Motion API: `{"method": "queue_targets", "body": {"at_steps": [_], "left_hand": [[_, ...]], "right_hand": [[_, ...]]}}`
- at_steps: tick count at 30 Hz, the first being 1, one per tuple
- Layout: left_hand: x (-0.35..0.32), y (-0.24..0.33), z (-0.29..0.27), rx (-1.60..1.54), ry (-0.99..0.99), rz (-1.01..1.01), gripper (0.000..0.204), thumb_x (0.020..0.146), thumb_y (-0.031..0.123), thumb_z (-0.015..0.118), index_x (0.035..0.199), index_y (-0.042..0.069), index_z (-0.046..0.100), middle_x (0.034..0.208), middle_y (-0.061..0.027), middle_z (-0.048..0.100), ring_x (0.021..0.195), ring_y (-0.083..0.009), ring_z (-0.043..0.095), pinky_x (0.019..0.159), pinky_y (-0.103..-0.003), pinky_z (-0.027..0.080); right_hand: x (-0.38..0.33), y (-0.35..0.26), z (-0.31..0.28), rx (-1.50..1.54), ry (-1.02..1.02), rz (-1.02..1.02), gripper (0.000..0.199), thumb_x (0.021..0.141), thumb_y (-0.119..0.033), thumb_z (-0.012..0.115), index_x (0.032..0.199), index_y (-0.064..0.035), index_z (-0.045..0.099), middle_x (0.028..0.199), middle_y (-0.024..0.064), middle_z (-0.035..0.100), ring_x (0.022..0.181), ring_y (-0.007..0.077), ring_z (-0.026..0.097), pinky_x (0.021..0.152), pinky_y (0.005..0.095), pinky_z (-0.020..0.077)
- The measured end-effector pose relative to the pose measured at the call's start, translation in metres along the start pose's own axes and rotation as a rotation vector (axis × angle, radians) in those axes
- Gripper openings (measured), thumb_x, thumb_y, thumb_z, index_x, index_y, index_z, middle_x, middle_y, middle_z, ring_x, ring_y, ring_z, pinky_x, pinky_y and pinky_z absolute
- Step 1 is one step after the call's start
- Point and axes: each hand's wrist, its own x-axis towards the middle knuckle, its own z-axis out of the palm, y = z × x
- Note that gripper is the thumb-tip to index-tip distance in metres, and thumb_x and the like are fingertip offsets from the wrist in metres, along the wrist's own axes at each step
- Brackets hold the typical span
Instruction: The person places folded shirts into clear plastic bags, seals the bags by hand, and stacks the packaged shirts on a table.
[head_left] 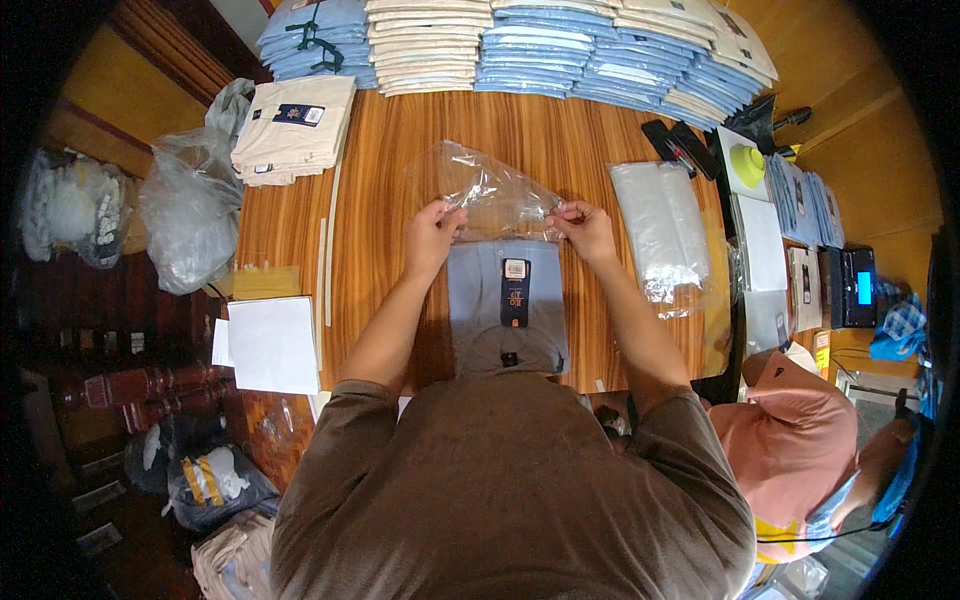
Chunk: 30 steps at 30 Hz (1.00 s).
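A: What is escaping the eye here?

B: The clear plastic bag (500, 190) is letting the wood show through, so its outline is fading in places. The near end of the folded blue-grey garment (475, 290) is running down to the person's brown shirt (520, 470), which is making its last edge hard to follow. The stacks of folded clothes (430, 50) are being cut off by the top of the view, and a person in a pink shirt (790, 420) is showing only in part at the right.

A: And the hands?

B: The left hand (433, 232) is pinching the bag's left side, and the right hand (583, 230) is pinching its right side. Whether the bag is touching the garment, nobody is able to tell.

A: Which way are they pointing?

B: The bag is stretching sideways between the hands, above the bench (390, 150), its loose part pointing away from the person and peaking at the far left. The garment is lying flat on the bench just nearer the person, its long axis running near to far, and its dark tag (516, 295) is pointing the same way.
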Motion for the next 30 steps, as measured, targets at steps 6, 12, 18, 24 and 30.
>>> {"method": "queue_targets", "body": {"at_steps": [6, 12, 18, 24, 30], "left_hand": [[0.011, -0.058, 0.005, 0.18, 0.036, 0.136, 0.013, 0.099, 0.005, 0.069, 0.109, -0.003, 0.07, 0.103, -0.0126, 0.079, 0.09, -0.0189, 0.075, 0.081, -0.031, 0.058], [0.015, 0.1, -0.012, -0.035, 0.262, 0.368, 0.016, 0.095, 0.001, 0.074, 0.111, -0.002, 0.072, 0.103, -0.0095, 0.079, 0.098, -0.015, 0.074, 0.088, -0.029, 0.057], [0.025, 0.028, -0.029, 0.1, -0.041, 0.106, 0.02, 0.093, 0.009, 0.079, 0.11, -0.001, 0.075, 0.104, -0.0101, 0.08, 0.094, -0.0155, 0.074, 0.088, -0.033, 0.058], [0.01, -0.032, -0.03, 0.296, -0.166, -0.203, 0.022, 0.091, 0.013, 0.082, 0.107, -0.001, 0.075, 0.102, -0.0107, 0.079, 0.09, -0.0157, 0.074, 0.08, -0.032, 0.061], [-0.004, -0.035, -0.042, -0.066, -0.203, -0.427, 0.02, 0.095, 0.013, 0.079, 0.109, 0.001, 0.073, 0.103, -0.009, 0.077, 0.089, -0.0159, 0.073, 0.074, -0.031, 0.065]], "right_hand": [[0.003, 0.011, 0.003, -0.226, 0.075, -0.066, 0.021, 0.085, -0.007, 0.086, 0.1, 0.0032, 0.075, 0.091, 0.0109, 0.079, 0.083, 0.0163, 0.075, 0.075, 0.03, 0.0602], [-0.012, -0.153, 0.006, 0.128, 0.356, -0.482, 0.017, 0.09, 0.002, 0.078, 0.104, -0.0013, 0.07, 0.095, 0.008, 0.079, 0.084, 0.0149, 0.074, 0.077, 0.0286, 0.0596], [-0.007, -0.069, -0.014, -0.06, 0.03, -0.14, 0.018, 0.087, -0.001, 0.082, 0.1, -0.0007, 0.069, 0.09, 0.0083, 0.078, 0.082, 0.0152, 0.073, 0.073, 0.028, 0.0587], [-0.018, -0.01, 0.002, -0.216, -0.097, 0.137, 0.033, 0.08, -0.02, 0.093, 0.094, 0.0008, 0.071, 0.08, 0.0088, 0.074, 0.079, 0.0158, 0.073, 0.07, 0.0303, 0.0602], [-0.015, -0.022, -0.016, -0.003, -0.292, 0.445, 0.048, 0.078, -0.032, 0.096, 0.105, -0.0019, 0.07, 0.087, 0.0089, 0.075, 0.078, 0.0172, 0.073, 0.07, 0.0332, 0.0613]]}}
